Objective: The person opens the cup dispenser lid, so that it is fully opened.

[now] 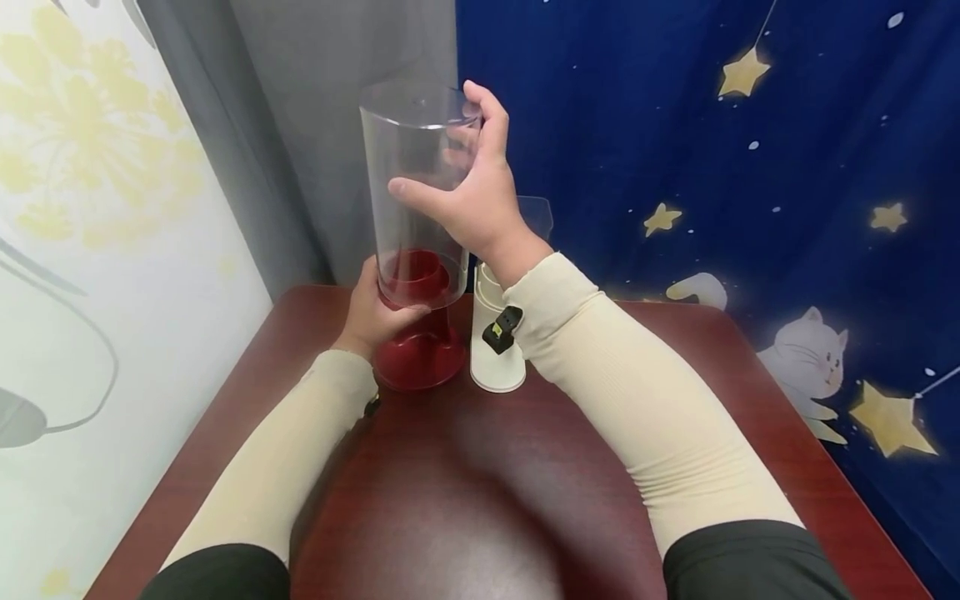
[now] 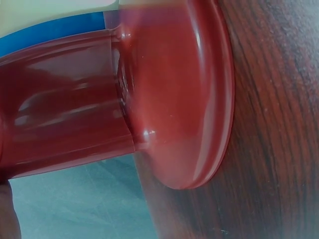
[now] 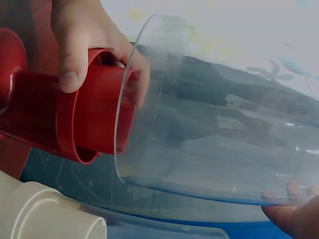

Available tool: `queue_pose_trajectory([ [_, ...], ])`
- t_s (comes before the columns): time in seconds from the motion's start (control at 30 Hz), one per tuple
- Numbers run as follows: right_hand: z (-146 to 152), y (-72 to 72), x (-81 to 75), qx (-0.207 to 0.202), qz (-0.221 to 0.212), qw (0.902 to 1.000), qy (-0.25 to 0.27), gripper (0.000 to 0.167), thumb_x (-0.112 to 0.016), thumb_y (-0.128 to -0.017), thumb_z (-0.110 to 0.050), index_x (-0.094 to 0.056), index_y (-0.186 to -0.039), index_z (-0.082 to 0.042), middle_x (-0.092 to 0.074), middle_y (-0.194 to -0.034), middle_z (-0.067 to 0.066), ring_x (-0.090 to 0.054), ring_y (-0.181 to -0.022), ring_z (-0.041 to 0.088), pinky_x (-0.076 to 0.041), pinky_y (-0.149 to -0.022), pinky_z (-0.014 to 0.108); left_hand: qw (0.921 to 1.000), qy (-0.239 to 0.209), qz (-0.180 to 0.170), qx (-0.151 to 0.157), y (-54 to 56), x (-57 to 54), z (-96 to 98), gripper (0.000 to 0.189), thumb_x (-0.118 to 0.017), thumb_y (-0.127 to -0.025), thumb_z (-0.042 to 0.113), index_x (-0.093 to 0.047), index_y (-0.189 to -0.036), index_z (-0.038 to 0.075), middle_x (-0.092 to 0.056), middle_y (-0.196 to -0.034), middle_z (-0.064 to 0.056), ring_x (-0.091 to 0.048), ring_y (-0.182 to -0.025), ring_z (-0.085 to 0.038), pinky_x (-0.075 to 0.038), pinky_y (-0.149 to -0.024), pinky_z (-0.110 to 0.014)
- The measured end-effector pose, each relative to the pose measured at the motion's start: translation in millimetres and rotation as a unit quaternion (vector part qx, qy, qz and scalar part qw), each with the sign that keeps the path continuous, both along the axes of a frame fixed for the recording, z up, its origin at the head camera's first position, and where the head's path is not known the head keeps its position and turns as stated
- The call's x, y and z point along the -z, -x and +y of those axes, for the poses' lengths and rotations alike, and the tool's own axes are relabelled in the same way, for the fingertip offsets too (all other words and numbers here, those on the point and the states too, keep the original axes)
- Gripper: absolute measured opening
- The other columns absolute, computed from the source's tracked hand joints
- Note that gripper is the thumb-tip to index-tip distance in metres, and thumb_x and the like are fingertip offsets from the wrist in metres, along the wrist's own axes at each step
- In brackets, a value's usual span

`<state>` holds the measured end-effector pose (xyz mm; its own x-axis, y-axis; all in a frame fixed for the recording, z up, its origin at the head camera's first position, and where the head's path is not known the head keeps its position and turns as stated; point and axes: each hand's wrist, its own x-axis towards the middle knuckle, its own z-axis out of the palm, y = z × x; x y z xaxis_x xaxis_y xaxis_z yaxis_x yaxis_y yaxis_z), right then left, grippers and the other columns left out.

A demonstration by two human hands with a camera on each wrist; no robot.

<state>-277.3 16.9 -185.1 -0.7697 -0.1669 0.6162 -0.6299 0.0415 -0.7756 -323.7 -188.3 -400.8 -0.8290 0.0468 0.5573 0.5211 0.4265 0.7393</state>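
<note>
Presently, the fingers of my right hand [image 1: 483, 202] grasp a clear cylinder [image 1: 401, 233], closed end up, in the upper centre of the frame. Its open lower rim overlaps, in view, the collar [image 3: 107, 112] of a red stand [image 1: 420, 362]; contact between them I cannot tell. My left hand [image 1: 372, 315] grips the stand at that collar. Both stands, the red at centre and a white stand [image 1: 498, 368] just right of it, rest upright on the bench [image 1: 397, 492].
</note>
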Motion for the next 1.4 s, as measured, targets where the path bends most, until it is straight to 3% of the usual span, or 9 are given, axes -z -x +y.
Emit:
queue_pose_trajectory([
  [0.3,6,-11.7,4.5,-0.028,-0.011,0.9994,0.019,0.119,-0.097,-0.069,-0.016,-0.021,-0.16,-0.03,-0.042,-0.15,-0.001,-0.056,-0.127,0.019,-0.054,-0.101,0.035,0.9997,-0.008,0.024,-0.005,-1.1,2.8,-4.1,0.098,-0.097,-0.074,0.024,-0.041,-0.154,0.025,-0.06,-0.144,-0.001,-0.06,-0.129,-0.021,-0.052,-0.111,-0.05],
  [0.57,17,-23.0,10.9,-0.047,-0.006,0.9987,0.016,0.116,-0.096,-0.07,-0.013,-0.022,-0.158,-0.03,-0.052,-0.147,0.003,-0.058,-0.124,0.021,-0.052,-0.102,0.041,0.9994,-0.018,-0.026,-0.013,-3.5,2.2,-2.9,0.095,-0.096,-0.077,0.028,-0.04,-0.153,0.027,-0.059,-0.141,-0.003,-0.059,-0.127,-0.024,-0.051,-0.112,-0.053],
  [0.8,33,-33.8,23.8,-0.07,0.01,0.9975,-0.001,0.113,-0.092,-0.073,-0.008,-0.02,-0.158,-0.027,-0.05,-0.153,0.009,-0.06,-0.129,0.024,-0.054,-0.105,0.047,0.9964,-0.03,-0.076,-0.027,-5.5,1.0,-1.1,0.097,-0.096,-0.075,0.04,-0.039,-0.153,0.037,-0.057,-0.14,0.001,-0.057,-0.123,-0.022,-0.055,-0.107,-0.053],
  [1.0,45,-41.3,33.6,-0.097,0.01,0.9953,0.004,0.112,-0.089,-0.072,0.0,-0.02,-0.158,-0.024,-0.049,-0.153,0.013,-0.06,-0.128,0.027,-0.055,-0.104,0.048,0.995,-0.028,-0.091,-0.033,-4.8,1.8,-0.9,0.102,-0.094,-0.073,0.049,-0.036,-0.156,0.04,-0.055,-0.147,0.0,-0.055,-0.128,-0.023,-0.055,-0.106,-0.054],
  [1.13,53,-44.3,40.1,-0.096,0.005,0.9954,0.001,0.113,-0.093,-0.071,-0.009,-0.021,-0.158,-0.026,-0.05,-0.153,0.013,-0.061,-0.129,0.027,-0.055,-0.106,0.05,0.9961,-0.03,-0.077,-0.032,-1.9,3.1,-0.7,0.101,-0.095,-0.075,0.039,-0.036,-0.158,0.034,-0.053,-0.15,-0.004,-0.056,-0.13,-0.026,-0.054,-0.108,-0.053],
  [1.27,60,-45.2,46.2,-0.095,0.002,0.9955,-0.007,0.122,-0.099,-0.067,-0.044,-0.02,-0.158,-0.027,-0.049,-0.154,0.012,-0.06,-0.132,0.027,-0.051,-0.111,0.051,0.9958,-0.036,-0.079,-0.028,-1.7,2.9,0.5,0.1,-0.095,-0.075,0.038,-0.036,-0.157,0.037,-0.053,-0.151,-0.003,-0.055,-0.132,-0.026,-0.055,-0.107,-0.053],
  [1.4,66,-45.8,52.5,-0.09,-0.007,0.9958,-0.01,0.12,-0.099,-0.069,-0.037,-0.019,-0.158,-0.025,-0.05,-0.154,0.011,-0.058,-0.135,0.026,-0.048,-0.116,0.05,0.9953,-0.035,-0.086,-0.029,-3.7,1.8,2.1,0.098,-0.094,-0.076,0.04,-0.036,-0.155,0.043,-0.053,-0.151,0.0,-0.054,-0.133,-0.024,-0.056,-0.105,-0.053],
])
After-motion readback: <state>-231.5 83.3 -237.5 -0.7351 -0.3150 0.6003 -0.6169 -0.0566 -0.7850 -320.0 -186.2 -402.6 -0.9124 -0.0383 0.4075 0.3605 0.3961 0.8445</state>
